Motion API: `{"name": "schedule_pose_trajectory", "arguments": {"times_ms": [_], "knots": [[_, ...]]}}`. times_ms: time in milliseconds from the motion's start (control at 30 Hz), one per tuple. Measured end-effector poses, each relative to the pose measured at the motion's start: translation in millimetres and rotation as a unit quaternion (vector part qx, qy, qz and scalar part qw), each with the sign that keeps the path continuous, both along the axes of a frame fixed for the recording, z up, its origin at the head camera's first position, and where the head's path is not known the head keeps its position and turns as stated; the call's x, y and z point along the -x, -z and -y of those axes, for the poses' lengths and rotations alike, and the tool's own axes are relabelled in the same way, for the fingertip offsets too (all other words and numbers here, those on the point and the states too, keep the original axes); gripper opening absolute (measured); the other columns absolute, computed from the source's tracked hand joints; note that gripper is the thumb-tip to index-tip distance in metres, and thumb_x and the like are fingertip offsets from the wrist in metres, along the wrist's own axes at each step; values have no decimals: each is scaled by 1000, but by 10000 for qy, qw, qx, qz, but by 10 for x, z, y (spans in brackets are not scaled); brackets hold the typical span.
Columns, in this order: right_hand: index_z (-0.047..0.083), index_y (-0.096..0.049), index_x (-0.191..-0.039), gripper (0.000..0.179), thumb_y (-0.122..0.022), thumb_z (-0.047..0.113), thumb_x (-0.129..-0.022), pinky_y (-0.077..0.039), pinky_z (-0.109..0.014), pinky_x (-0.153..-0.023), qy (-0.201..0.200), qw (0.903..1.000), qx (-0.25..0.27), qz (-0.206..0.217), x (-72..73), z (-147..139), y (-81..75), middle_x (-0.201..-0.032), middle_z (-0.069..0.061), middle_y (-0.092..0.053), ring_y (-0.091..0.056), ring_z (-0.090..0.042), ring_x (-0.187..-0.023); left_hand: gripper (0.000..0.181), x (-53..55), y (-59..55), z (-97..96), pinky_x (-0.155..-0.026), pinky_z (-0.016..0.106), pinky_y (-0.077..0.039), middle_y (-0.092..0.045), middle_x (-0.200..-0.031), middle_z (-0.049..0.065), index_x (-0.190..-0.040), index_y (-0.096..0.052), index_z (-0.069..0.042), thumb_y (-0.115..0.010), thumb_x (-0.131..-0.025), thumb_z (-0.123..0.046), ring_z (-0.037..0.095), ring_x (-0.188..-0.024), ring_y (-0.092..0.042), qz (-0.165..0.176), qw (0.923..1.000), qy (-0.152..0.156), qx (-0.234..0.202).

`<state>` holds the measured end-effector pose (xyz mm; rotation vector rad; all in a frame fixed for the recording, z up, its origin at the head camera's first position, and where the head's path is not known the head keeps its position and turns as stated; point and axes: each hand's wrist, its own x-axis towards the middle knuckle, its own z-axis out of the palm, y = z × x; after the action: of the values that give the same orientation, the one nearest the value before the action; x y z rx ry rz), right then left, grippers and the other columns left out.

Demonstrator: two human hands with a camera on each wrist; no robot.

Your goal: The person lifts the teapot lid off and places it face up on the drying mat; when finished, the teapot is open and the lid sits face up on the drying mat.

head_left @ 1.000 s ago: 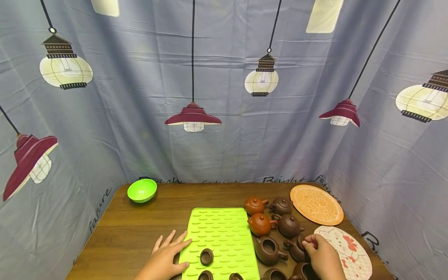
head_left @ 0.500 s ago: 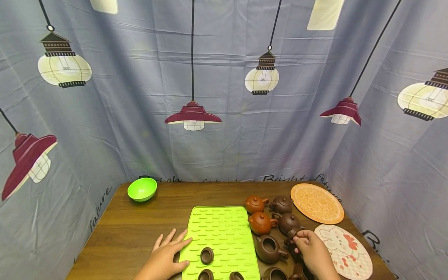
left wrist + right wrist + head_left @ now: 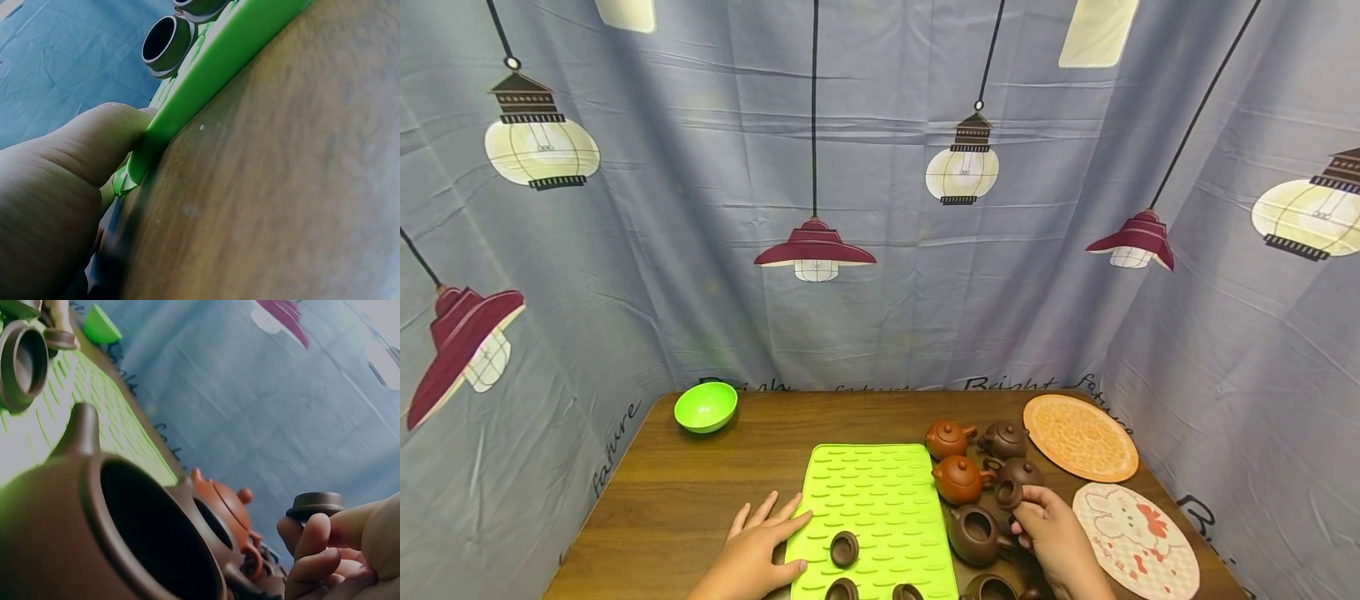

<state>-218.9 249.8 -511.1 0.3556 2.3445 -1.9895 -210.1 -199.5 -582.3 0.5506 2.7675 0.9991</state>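
Observation:
My right hand (image 3: 1056, 537) pinches a small dark brown teapot lid (image 3: 1008, 495) by its knob side, hollow underside showing in the head view. It hangs over the right-hand cluster of teapots, overlapping a lidded dark teapot (image 3: 1027, 472). In the right wrist view the same lid (image 3: 317, 503) sits above the curled fingers. A lidless brown teapot (image 3: 56, 519) gapes close to that camera. My left hand (image 3: 756, 554) rests, fingers spread, at the left edge of a lime green mat (image 3: 872, 487). Three brown lids lie hollow side up on it, one lid (image 3: 844, 549) nearest the hand.
Two orange teapots (image 3: 958, 482) and another lidded dark teapot (image 3: 1003, 439) stand beside the mat; lidless pots (image 3: 958, 542) sit nearer me. Farther right lie an orange round placemat (image 3: 1080, 439) and a rabbit-patterned one (image 3: 1138, 533). A green bowl (image 3: 706, 408) stands back left.
The right hand has lifted the lid off a dark teapot at the right, moved it left and away from me, and turned its hollow side into view. The left hand stays put.

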Motion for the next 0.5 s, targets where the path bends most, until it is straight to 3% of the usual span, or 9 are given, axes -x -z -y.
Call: {"name": "schedule_pose_trajectory", "arguments": {"times_ms": [200, 500], "knots": [[-3, -48, -130, 31, -62, 7, -104, -45, -19, -55, -243, 9977, 627, -27, -13, 176, 26, -87, -4, -66, -55, -9, -66, 75, -8, 17, 9, -116, 77, 4, -38, -169, 8, -155, -55, -26, -77, -89, -55, 52, -157, -19, -20, 10000, 2, 20], [-3, -48, -131, 36, -64, 17, -105, -44, -21, -57, -602, 9950, 798, 43, -43, 441, -11, -95, -5, -68, -51, -10, -67, 74, 9, 15, 10, -116, 77, 4, -37, -170, 6, -155, -54, -27, -74, -91, -57, 51, -158, -19, -46, 10000, 31, 58]]}}
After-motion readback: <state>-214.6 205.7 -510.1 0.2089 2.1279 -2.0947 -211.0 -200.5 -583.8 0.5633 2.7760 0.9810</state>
